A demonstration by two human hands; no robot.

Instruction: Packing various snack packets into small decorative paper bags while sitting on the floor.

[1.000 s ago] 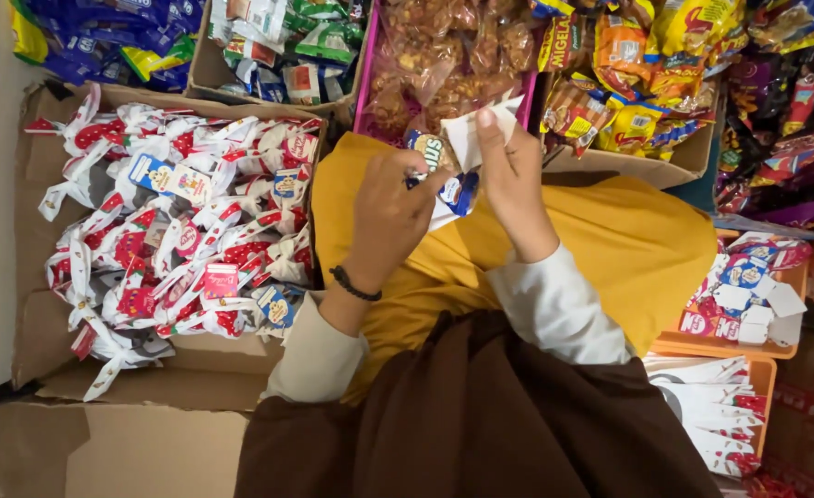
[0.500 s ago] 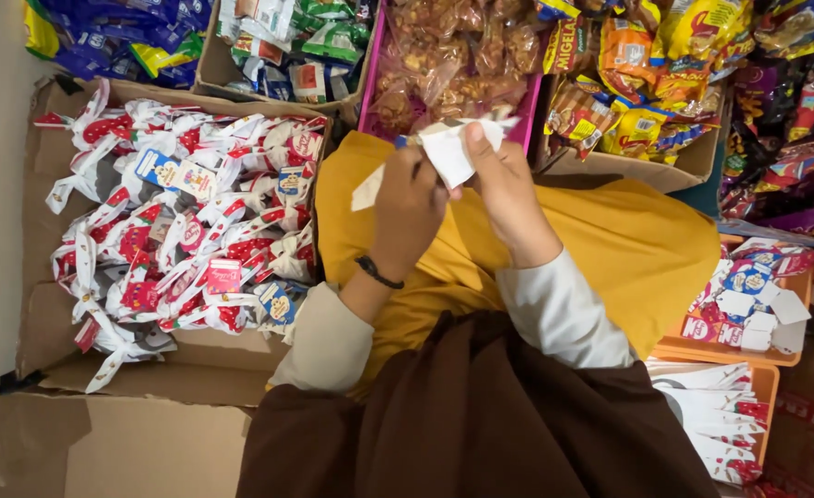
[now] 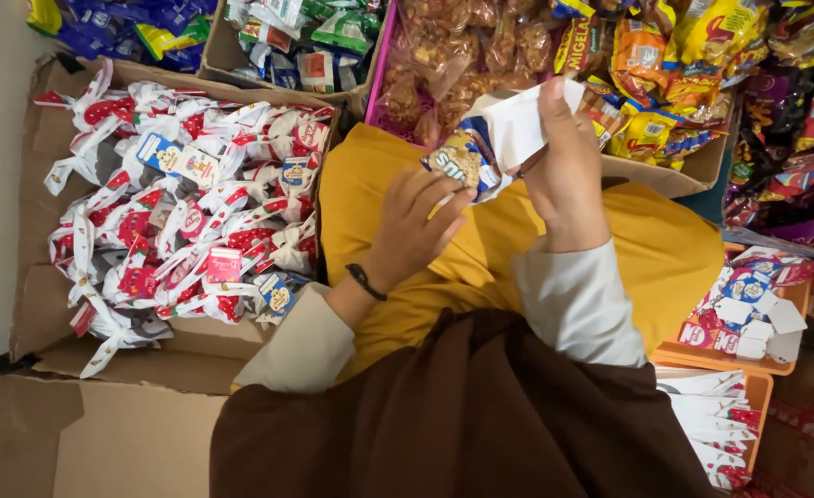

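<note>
Pinching a white paper wrapper (image 3: 518, 124) — right hand (image 3: 568, 171); left hand (image 3: 416, 226) just below, fingertips closed on its snack packet (image 3: 460, 159).

Blue snack packet (image 3: 460, 161) centre; red-white packets (image 3: 186, 212) left.
</note>
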